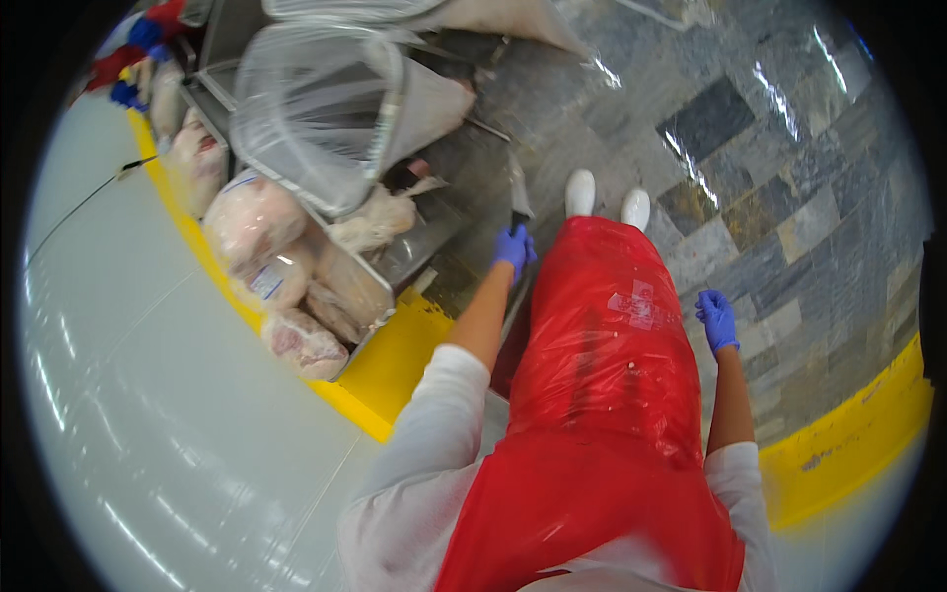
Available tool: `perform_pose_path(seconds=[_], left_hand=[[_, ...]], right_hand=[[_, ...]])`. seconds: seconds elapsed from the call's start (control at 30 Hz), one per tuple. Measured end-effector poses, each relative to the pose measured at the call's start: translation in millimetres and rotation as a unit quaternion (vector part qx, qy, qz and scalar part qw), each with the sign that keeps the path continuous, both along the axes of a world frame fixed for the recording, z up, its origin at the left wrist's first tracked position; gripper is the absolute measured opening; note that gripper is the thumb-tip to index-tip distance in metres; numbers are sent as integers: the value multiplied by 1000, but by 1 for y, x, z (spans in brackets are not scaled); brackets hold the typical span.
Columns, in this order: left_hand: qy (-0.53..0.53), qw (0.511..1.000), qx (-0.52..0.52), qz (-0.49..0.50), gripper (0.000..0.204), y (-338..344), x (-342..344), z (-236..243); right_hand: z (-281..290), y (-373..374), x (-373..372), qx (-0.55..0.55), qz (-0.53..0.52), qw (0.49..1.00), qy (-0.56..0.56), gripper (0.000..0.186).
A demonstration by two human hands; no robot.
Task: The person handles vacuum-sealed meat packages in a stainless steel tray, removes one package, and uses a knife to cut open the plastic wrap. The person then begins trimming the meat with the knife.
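Observation:
My left hand (514, 249), in a blue-purple glove, is closed round the dark handle of a knife (520, 189). The pale blade points away from me, toward the far side, over the tiled floor. On the other side of my red apron (602, 385), my right hand (717, 319) hangs at hip height in a matching glove. Its fingers are loosely curled and nothing shows in them. To the left of the knife, a pale piece of meat (380, 219) lies beside a plastic-lined bin (316, 109).
Several large wrapped pieces of meat (254, 222) lie along a metal table edge by the left wall (118, 395). At the far left, another person's blue-gloved hand (128, 95) is near more meat. Yellow bands (838, 444) run along the walls. My white boots (581, 192) stand on grey tiles.

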State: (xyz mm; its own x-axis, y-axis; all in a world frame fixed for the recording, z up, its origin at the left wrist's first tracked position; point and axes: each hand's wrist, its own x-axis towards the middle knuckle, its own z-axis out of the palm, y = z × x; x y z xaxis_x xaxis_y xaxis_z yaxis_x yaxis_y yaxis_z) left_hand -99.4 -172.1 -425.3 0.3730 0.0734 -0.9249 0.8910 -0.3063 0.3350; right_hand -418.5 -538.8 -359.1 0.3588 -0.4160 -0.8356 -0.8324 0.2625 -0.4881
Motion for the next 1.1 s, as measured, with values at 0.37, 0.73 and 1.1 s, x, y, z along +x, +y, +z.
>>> perform_pose_path(seconds=[0.37,0.73,1.1], left_hand=[[-235,863,353,-274,34,36,107,-292],[-338,817,333,-327,42,77,218,-510],[-128,946,236,181,42,-80,275,-442]], right_hand=[[-55,75,-145,110,-190,933,285,23],[-93,74,-66,176,-215,928,250,22],[-68,64,-75,142,-211,915,313,26]])
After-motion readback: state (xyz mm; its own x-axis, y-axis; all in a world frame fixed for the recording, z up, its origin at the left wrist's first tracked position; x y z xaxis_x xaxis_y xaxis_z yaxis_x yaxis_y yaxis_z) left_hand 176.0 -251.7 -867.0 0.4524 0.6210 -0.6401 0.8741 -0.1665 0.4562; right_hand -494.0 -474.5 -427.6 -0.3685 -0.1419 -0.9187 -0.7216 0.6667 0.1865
